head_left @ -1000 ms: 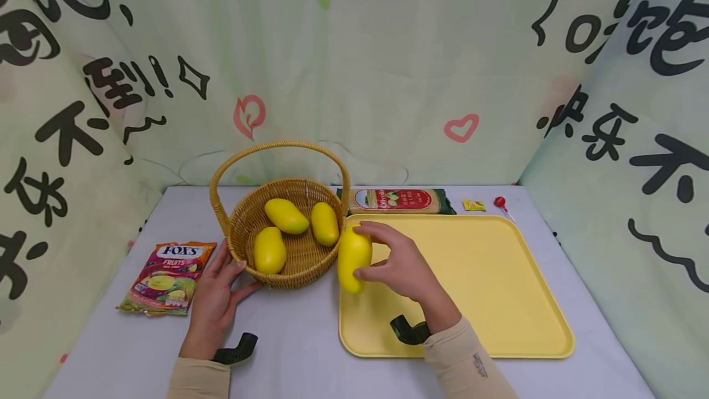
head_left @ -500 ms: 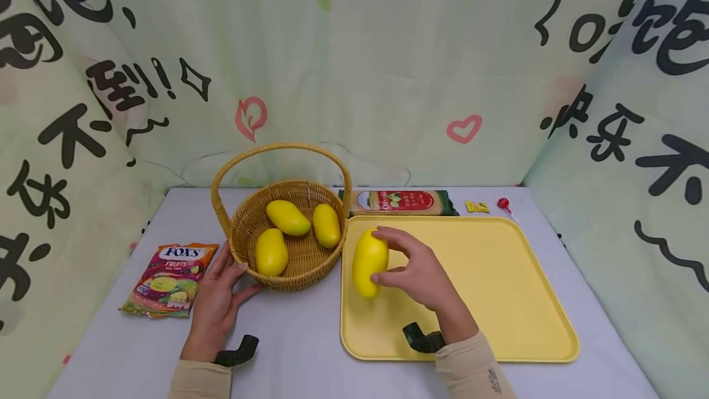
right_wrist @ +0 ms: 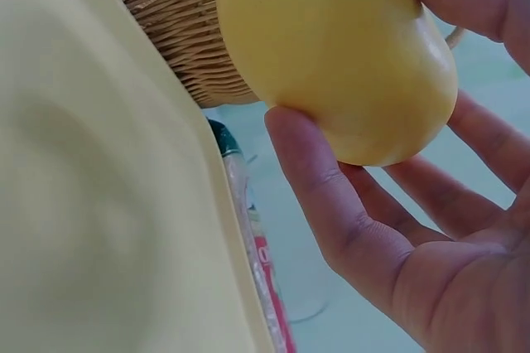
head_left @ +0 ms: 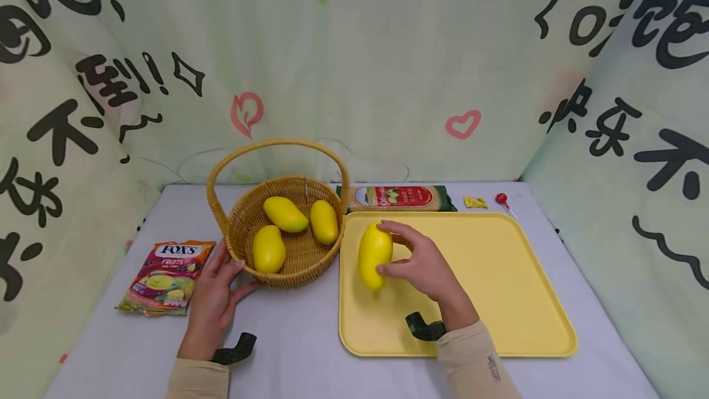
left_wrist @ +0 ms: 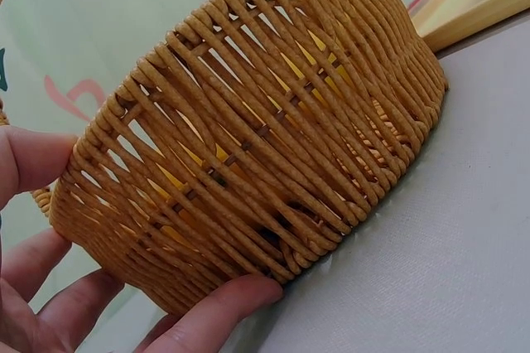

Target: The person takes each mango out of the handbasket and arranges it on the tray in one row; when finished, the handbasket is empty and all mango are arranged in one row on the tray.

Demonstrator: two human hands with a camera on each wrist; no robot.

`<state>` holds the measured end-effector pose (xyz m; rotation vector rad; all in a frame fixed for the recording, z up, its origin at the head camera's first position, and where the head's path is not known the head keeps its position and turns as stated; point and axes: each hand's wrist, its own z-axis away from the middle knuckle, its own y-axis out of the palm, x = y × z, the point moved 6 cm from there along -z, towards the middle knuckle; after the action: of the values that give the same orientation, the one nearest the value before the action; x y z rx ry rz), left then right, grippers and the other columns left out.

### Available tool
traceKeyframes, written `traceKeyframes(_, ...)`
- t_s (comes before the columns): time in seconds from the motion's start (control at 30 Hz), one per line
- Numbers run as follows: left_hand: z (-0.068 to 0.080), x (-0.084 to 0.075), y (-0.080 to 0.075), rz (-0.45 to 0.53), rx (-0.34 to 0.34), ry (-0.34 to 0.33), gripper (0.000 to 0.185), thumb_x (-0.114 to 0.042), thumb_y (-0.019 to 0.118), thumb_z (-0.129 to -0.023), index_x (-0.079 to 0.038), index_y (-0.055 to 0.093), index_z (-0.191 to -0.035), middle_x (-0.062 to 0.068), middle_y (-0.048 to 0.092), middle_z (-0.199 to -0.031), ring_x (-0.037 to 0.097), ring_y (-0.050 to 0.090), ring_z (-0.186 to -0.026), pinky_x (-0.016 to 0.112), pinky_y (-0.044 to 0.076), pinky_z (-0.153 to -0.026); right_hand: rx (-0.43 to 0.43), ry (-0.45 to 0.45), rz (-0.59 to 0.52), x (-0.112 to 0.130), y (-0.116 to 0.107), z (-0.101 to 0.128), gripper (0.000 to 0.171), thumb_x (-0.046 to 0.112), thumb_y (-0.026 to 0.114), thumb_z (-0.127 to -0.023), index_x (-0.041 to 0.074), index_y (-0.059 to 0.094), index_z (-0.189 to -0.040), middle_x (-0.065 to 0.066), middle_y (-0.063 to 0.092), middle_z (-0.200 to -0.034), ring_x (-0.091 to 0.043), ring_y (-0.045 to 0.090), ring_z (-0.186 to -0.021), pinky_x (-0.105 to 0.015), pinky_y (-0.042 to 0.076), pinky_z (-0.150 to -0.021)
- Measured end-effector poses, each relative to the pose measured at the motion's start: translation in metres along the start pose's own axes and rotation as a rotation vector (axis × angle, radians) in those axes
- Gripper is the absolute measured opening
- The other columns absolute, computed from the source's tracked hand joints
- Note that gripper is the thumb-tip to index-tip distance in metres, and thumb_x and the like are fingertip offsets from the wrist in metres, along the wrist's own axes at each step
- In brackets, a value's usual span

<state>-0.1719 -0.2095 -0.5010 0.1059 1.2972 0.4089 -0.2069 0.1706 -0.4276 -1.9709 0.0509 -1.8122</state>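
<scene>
1. From the head view we see our right hand (head_left: pixel 426 263) gripping a yellow mango (head_left: pixel 374 255), thumb below and fingers over its top, above the left part of the yellow tray (head_left: pixel 498 288). Whether the mango touches the tray we cannot tell. At the mango's 9 o'clock stands the wicker basket (head_left: pixel 279 276) with three mangoes (head_left: pixel 285 214) in it. Our left hand (head_left: pixel 213 297) lies open on the surface (head_left: pixel 299 350), thumb and fingertips against the basket's wall at its 7 o'clock. A candy bag (head_left: pixel 165 276) lies at that hand's 9 o'clock; a green packet (head_left: pixel 396 198) sits just beyond the tray's far edge.

2. In the left wrist view, relaxed fingers (left_wrist: pixel 219 316) touch the basket's woven base.

3. In the right wrist view, the thumb (right_wrist: pixel 323 195) and fingers wrap the mango (right_wrist: pixel 331 46), with the basket (right_wrist: pixel 178 30) just behind it and the tray (right_wrist: pixel 99 220) beneath.
</scene>
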Motion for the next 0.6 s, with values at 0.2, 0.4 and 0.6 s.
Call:
traceKeyframes(0.2,0.001,-0.004,0.0,0.004,0.001,0.007,0.068,-0.012,0.05,-0.112,-0.048,0.027,-0.165,-0.014,0.02,-0.177,0.023,0.033,-0.159,0.057,0.056,-0.102,0.023,0.01,-0.029,-0.007,0.004,-0.008,0.073,0.009,0.088,-0.083,0.018,0.059,-0.149,-0.007,0.049,-0.163,-0.045,0.044,-0.146,-0.047,0.063,-0.1)
traceKeyframes(0.4,0.002,-0.005,0.001,0.007,0.007,0.004,0.068,-0.011,0.05,-0.112,-0.047,0.027,-0.166,-0.013,0.019,-0.178,0.023,0.032,-0.16,0.057,0.055,-0.103,0.015,0.029,-0.013,-0.016,0.013,-0.013,0.073,0.011,0.089,-0.082,0.02,0.06,-0.148,-0.006,0.052,-0.161,-0.045,0.047,-0.146,-0.052,0.059,-0.105)
traceKeyframes(0.6,0.003,-0.003,0.003,0.004,0.014,0.005,0.068,-0.011,0.049,-0.112,-0.046,0.026,-0.166,-0.012,0.019,-0.178,0.023,0.032,-0.16,0.057,0.055,-0.102,0.007,0.06,0.034,-0.023,0.023,-0.016,0.072,0.014,0.089,-0.082,0.023,0.061,-0.148,-0.004,0.054,-0.16,-0.042,0.051,-0.144,-0.059,0.051,-0.114)
